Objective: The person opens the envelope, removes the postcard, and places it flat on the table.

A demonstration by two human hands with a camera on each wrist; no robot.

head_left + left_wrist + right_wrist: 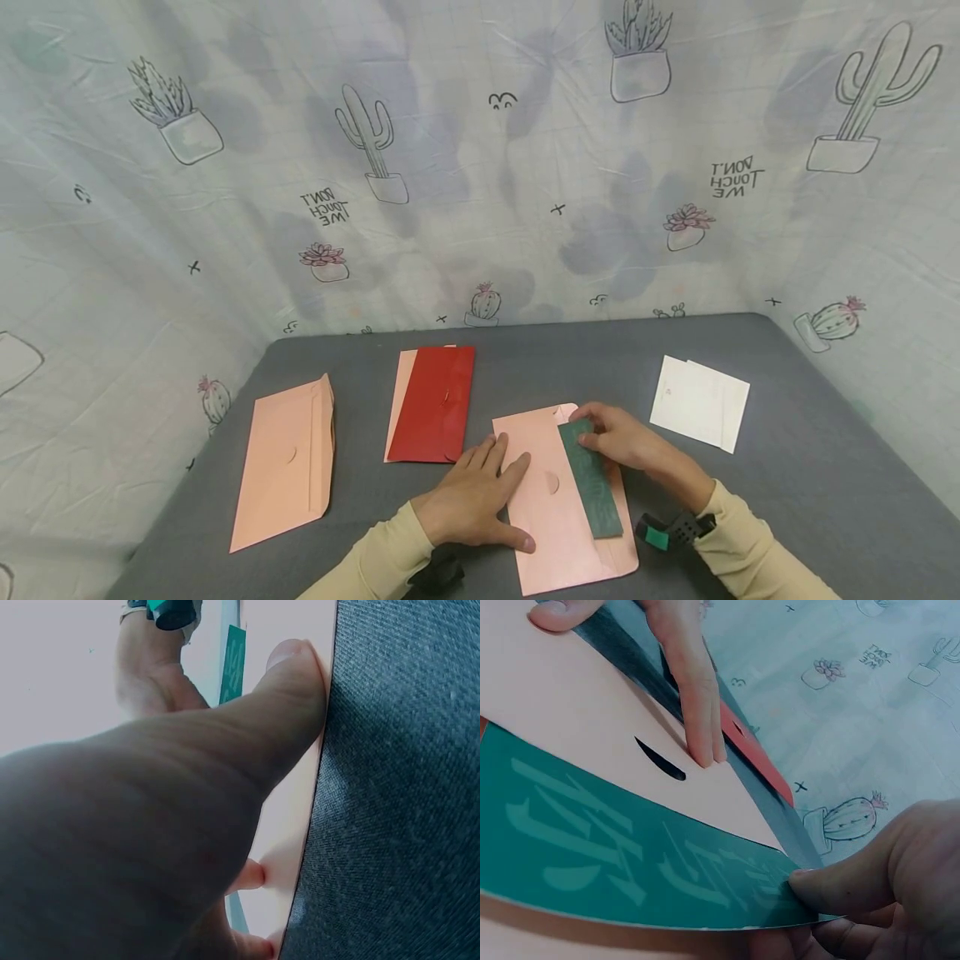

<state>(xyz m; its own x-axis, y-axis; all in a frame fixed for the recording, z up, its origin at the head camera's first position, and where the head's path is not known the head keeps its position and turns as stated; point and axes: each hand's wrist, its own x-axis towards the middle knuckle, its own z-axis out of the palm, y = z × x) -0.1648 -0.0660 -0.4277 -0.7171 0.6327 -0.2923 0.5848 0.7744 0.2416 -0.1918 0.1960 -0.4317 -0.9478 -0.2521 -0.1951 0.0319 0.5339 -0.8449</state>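
Note:
A pink paper envelope [540, 500] lies in front of the person, a small half-round notch [660, 761] cut in it. Along its right side runs a long green card [594, 487], with pale brush-like characters showing in the right wrist view. The right hand [622, 437] pinches the card's far end between thumb [847, 877] and fingers. One long edge of the card meets the envelope's front panel in that view. With fingers spread, the left hand [474, 496] rests on the envelope's left part, its thumb [292, 686] near the edge in the left wrist view.
On the dark grey table [360, 533], another pink envelope [273, 467] lies at the left. A red envelope [435, 408] overlaps a pink one [397, 400] behind the left hand. White papers [693, 404] lie back right. A cactus-print cloth [450, 167] surrounds the table.

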